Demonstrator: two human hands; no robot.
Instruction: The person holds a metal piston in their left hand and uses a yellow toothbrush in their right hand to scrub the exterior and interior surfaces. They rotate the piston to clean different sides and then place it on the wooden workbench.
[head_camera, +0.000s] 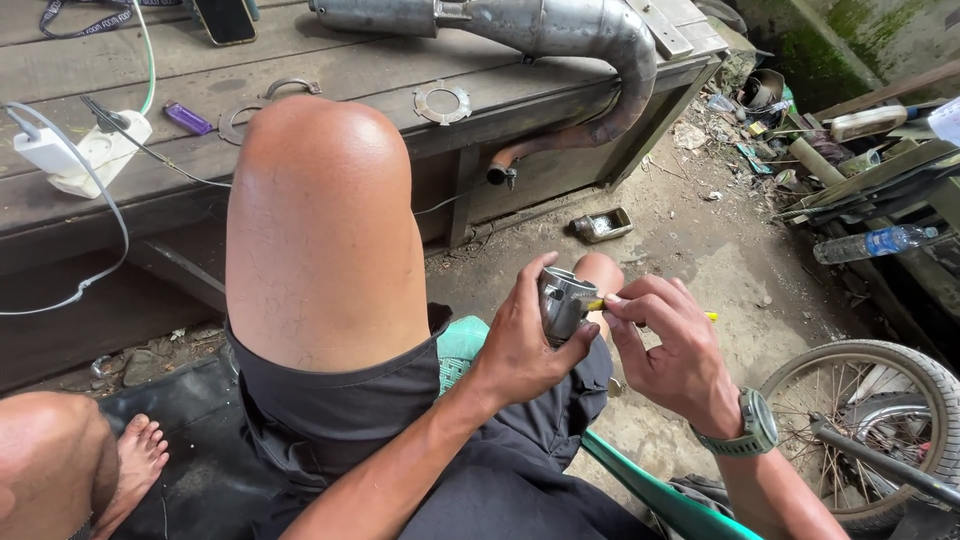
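Piston (565, 302), silvery metal, sits gripped in the left hand's (520, 345) curled fingers; right hand (675, 355) pinches a thin yellow tool (712, 316) against it.

Small cylindrical part of bright bare metal (565, 302): smooth, semi-glossy. Thin yellow plastic tool (708, 316): matt. Curved grey steel exhaust pipe (600, 40): dull, scuffed, rust at the outlet. Weathered grey wooden desk (330, 70): rough, unpainted planks. Dark cloth shorts (400, 420): matt weave. Ground: rough concrete.
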